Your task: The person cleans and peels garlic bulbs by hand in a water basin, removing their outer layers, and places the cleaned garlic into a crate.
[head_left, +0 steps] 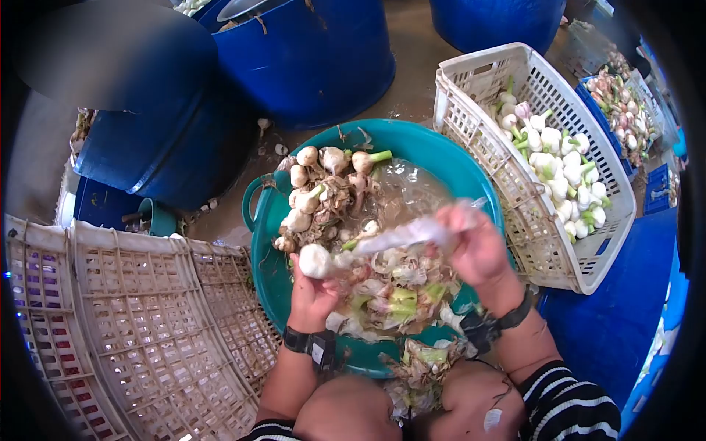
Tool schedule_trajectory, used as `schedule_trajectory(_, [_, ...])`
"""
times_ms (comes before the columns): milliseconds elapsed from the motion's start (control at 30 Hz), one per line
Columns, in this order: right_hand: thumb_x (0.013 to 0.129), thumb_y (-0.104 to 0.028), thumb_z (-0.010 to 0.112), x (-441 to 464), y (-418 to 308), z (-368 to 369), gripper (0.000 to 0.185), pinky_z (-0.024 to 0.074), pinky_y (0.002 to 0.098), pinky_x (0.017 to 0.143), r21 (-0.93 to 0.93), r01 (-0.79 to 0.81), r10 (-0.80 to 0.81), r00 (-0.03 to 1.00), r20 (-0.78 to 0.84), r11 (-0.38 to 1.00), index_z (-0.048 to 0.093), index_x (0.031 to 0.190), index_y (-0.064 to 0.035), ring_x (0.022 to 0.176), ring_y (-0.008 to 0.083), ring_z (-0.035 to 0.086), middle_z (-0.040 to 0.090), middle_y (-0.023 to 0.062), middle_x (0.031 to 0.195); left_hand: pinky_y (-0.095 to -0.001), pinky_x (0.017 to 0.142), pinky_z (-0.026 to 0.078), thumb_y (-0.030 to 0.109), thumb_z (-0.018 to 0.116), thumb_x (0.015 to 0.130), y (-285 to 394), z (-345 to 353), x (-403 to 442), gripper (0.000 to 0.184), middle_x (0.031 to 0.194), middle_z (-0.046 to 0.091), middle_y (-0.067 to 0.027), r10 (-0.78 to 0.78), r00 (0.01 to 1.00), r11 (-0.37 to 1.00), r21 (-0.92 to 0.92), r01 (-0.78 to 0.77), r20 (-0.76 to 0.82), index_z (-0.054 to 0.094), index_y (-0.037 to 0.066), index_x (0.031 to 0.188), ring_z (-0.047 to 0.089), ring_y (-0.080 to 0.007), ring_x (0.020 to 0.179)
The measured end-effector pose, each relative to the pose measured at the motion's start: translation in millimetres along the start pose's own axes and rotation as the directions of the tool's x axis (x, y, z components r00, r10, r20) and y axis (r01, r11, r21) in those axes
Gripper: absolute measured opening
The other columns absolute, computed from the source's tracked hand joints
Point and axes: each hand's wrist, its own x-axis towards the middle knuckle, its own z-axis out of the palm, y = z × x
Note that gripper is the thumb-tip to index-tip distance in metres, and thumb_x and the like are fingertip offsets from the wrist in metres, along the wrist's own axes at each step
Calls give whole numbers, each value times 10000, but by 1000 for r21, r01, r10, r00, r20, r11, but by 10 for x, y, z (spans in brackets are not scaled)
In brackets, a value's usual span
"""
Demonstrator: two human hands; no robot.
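**Garlic bulb [315,261] between two working hands, a loose strip at risk of tearing**

Through the head view, I have my left hand [312,292] under the bulb, its fingers partly curled, with the bulb at their tips, just above the teal tub [454,165]. My right hand [476,246] has its fingers drawn together on a pale strip of skin [412,234] that reaches across to the bulb's stem side. Blur hides the exact pinch, so I cannot tell how firmly it is closed, nor whether the strip is attached to the bulb.

In the tub, untrimmed garlic bulbs [334,160] lie heaped on the left, murky water [409,187] sits behind, and peelings [401,300] spread nearest me. Beside the tub on the right, a white crate [517,229] holds pale garlic [553,140].

My main worry is the bulb slipping: it sits high on wet-looking fingertips, and a hard sideways pull could roll it off into the peelings. The strip looks thin, so a jerk might snap it and leave skin behind. The wristband [515,312] on my right could catch a trailing scrap, and peelings piled at the near rim could spill over.
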Motion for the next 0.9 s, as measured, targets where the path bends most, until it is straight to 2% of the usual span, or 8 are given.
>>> schedule_trajectory(133, [831, -239, 561, 43, -9, -239, 258, 491, 388, 742, 176, -70, 71, 997, 5, 982, 560, 1014, -57, 939, 270, 584, 592, 114, 1029, -212, 430, 342, 468, 471, 869, -11, -38, 73, 348, 782, 605, 16, -3, 995, 991, 133, 16, -99, 590, 144, 913, 518, -84, 619])
schedule_trajectory(200, [817, -270, 600, 22, 273, -129, 405, 480, 350, 777, -993, -106, 426, 902, -75, 49, 520, 1129, -25, 943, 270, 582, 589, 119, 1050, -217, 423, 354, 436, 478, 874, -34, -39, 150, 316, 800, 615, 14, 130, 970, 952, 298, -64, -207, 587, 142, 911, 535, -96, 626])
schedule_trajectory(300, [824, -338, 590, -91, 872, 15, 465, 487, 362, 710, -991, 122, -43, 992, 119, 60, 513, 1124, 9, 808, 257, 610, 623, 107, 923, -217, 425, 375, 404, 486, 875, -248, 246, 78, 281, 800, 615, 19, 187, 976, 897, 426, -122, -115, 583, 143, 910, 544, -98, 618])
schedule_trajectory(367, [802, -154, 627, -42, 1068, 119, 450, 490, 301, 756, -715, -42, 35, 999, -25, 697, 479, 1186, 27, 925, 195, 581, 592, 118, 1024, -217, 432, 367, 398, 472, 885, -338, 334, 26, 276, 815, 612, 19, 128, 984, 910, 409, -67, -123, 574, 145, 928, 542, -99, 631])
schedule_trajectory(667, [791, -116, 575, 111, 1231, -459, 493, 484, 260, 606, -574, -534, 396, 845, -358, 620, 435, 1256, -31, 804, 136, 565, 537, 106, 1080, -294, 734, 481, 350, 497, 876, -390, 714, -200, 438, 1064, 584, -99, 93, 862, 890, 346, -296, 498, 485, 22, 1166, 572, -216, 976])
schedule_trajectory(767, [808, -178, 550, 131, 1447, -588, 386, 474, 263, 615, -519, -568, 506, 818, -272, 639, 524, 1167, -39, 775, 126, 546, 572, 46, 923, -342, 900, 413, 224, 646, 778, -386, 909, 33, 591, 1226, 505, -171, 100, 724, 282, 678, -679, 683, 408, 3, 1272, 483, -269, 1142])
schedule_trajectory(833, [814, -186, 549, 148, 1350, -548, 355, 467, 259, 603, -506, -574, 470, 819, -330, 644, 543, 1137, -40, 753, 117, 538, 572, 34, 882, -383, 829, 440, 237, 663, 739, -371, 469, 574, 436, 1090, 547, -213, 199, 653, -617, 611, -496, 731, 548, 17, 1097, 534, -350, 991])
schedule_trajectory(900, [835, -240, 542, 100, 1324, -558, 297, 450, 258, 575, -443, -575, 411, 811, -416, 688, 574, 1054, -42, 711, 96, 524, 575, 7, 826, -449, 726, 451, 312, 606, 775, -414, -59, 836, 386, 989, 569, -239, 263, 845, -777, 621, -101, 466, 532, 26, 1022, 558, -354, 921])
